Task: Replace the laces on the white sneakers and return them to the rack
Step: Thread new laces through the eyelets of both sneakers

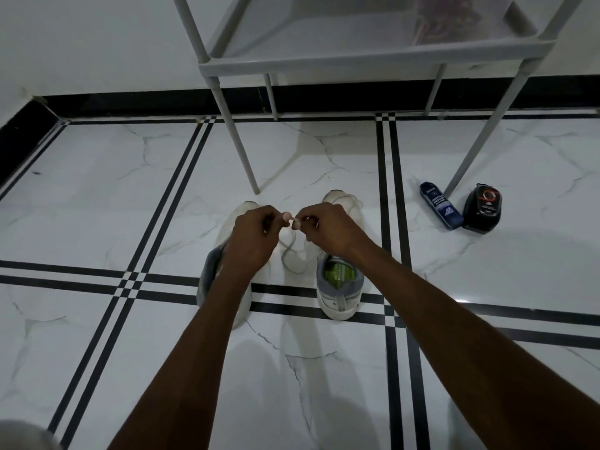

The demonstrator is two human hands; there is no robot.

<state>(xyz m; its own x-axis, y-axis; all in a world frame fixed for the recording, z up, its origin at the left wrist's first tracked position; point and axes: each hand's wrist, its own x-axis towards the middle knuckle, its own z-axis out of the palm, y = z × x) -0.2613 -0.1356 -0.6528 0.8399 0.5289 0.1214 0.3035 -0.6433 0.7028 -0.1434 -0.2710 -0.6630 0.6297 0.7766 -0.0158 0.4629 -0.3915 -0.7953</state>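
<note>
Both hands meet above the two white sneakers [339, 287] on the floor. The left hand [256, 235] and right hand [324, 227] each keep a pinching grip on the white lace [293, 254].

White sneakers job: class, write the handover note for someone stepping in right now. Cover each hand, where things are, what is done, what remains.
Left hand and right hand: both pinch a white lace above the sneakers.
Left sneaker and right sneaker stand side by side on the floor in front of the rack, heels toward the person.
The lace hangs in a loose loop between the shoes.
Done: cannot tell how much lacing is finished.
Left: finish lacing, return both sneakers to the rack.
</note>
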